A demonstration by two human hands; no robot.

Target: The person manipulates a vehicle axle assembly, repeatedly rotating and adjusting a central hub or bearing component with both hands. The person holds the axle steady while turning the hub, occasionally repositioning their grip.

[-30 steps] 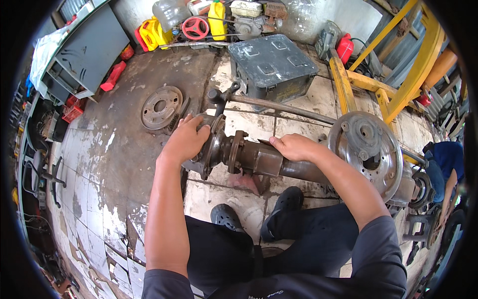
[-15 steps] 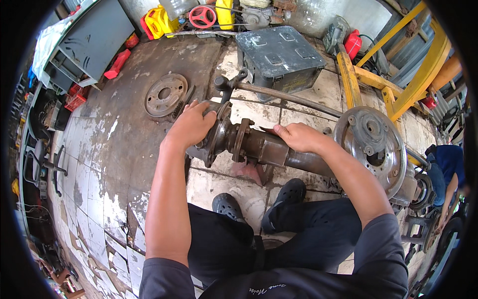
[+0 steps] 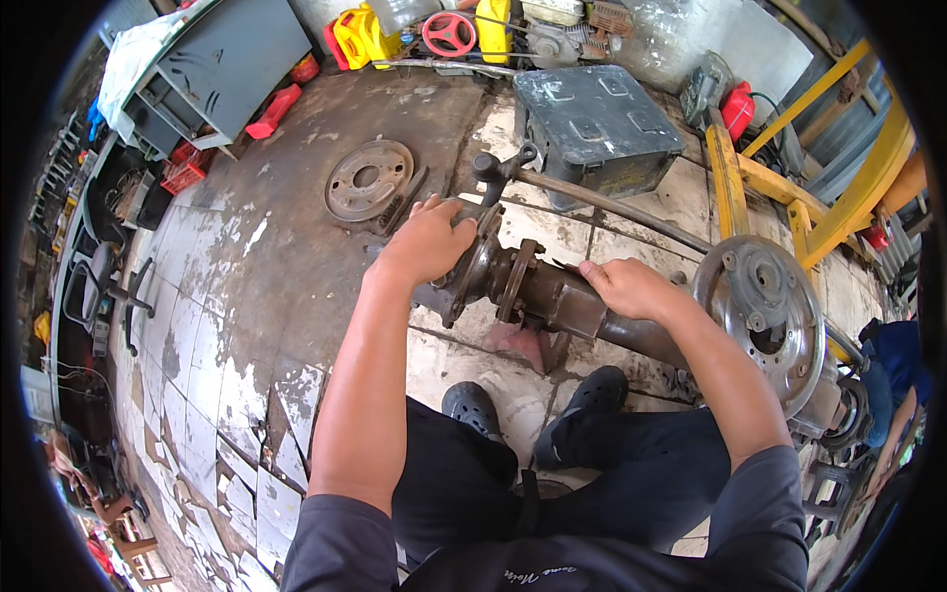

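A greasy vehicle axle [image 3: 563, 300] lies across in front of me, above the floor. My left hand [image 3: 426, 243] is closed over the rounded knuckle at its left end, beside a bolted flange [image 3: 479, 266]. My right hand [image 3: 639, 289] grips the axle tube, thumb on top; its other fingers are mostly hidden. A long steel rod [image 3: 614, 208] with a joint at its left end runs along the far side. At the right end sits a large round metal hub plate [image 3: 804, 340]. Beneath the axle a reddish support [image 3: 520, 340] shows partly.
A round rusty plate [image 3: 343, 190] lies on the floor at the far left. Beyond the axle stands a dark lidded box [image 3: 592, 102]. A yellow metal frame [image 3: 728, 187] is at the right, with another person [image 3: 896, 367] bent over near the edge. Broken tiles [image 3: 279, 508] cover the lower left.
The whole view has shifted, so the axle, my hands and the surroundings appear further right. Both hands keep about the same places on the axle.
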